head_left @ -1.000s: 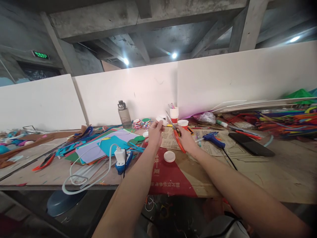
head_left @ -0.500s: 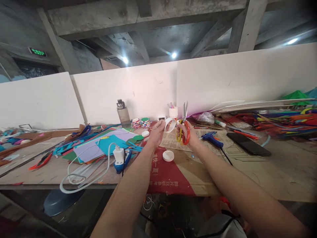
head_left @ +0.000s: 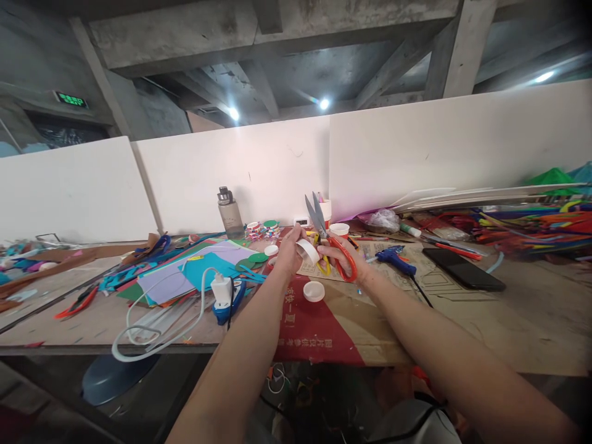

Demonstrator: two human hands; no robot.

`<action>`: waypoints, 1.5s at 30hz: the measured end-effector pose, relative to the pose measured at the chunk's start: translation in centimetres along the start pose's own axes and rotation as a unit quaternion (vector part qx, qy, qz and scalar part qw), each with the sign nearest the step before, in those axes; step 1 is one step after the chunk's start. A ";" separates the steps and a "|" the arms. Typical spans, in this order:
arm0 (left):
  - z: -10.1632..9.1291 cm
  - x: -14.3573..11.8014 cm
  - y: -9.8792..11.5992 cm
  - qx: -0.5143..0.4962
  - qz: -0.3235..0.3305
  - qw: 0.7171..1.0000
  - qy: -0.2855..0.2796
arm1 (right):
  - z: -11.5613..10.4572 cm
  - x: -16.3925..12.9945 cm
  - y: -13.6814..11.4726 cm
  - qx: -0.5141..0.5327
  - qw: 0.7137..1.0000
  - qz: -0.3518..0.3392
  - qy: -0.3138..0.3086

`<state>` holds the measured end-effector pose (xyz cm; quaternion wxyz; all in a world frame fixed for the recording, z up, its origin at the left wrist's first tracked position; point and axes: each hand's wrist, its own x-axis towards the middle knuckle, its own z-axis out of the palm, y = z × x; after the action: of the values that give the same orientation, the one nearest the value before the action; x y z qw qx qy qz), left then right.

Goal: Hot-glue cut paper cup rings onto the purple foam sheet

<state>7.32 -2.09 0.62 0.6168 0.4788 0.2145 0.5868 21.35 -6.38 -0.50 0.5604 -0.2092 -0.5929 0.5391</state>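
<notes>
My left hand (head_left: 290, 248) is closed on a white paper ring (head_left: 307, 252), a short band that looks cut from a cup. Opposite it, my right hand (head_left: 348, 250) grips scissors (head_left: 316, 216) with orange and yellow handles; their blades are parted and point up and away. Ring and scissors are close together, and I cannot tell whether they touch. Below them a small round white dish (head_left: 314, 291), like a cup bottom, lies on the red part of the cardboard (head_left: 319, 336).
Left are coloured paper sheets (head_left: 161, 283), a blue power socket with white plug (head_left: 223, 290) and a bottle (head_left: 230, 216). Right are a blue glue gun (head_left: 398, 260), a black phone (head_left: 462, 269) and pipe cleaners (head_left: 536, 231). A white cup (head_left: 339, 230) stands behind my right hand.
The scissors have swung left and their blades have spread wider, closer to the ring. The ring has tilted and moved slightly down and left with my left hand.
</notes>
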 end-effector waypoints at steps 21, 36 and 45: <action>0.8 -0.9 -0.8 0.304 0.112 0.943 -0.078 | -1.7 1.6 1.8 0.051 0.970 -0.045 0.234; -0.1 -0.1 -0.9 0.232 0.103 0.967 -0.002 | -1.0 0.7 0.3 -0.122 0.977 -0.075 0.156; -0.1 0.2 -1.0 0.187 0.144 0.958 0.165 | -2.0 1.2 1.1 -0.115 0.963 -0.071 0.235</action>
<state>7.77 -1.72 -0.24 0.3812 0.5076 0.3480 0.6899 22.40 -4.13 -1.35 0.6932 -0.3499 -0.5159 0.3617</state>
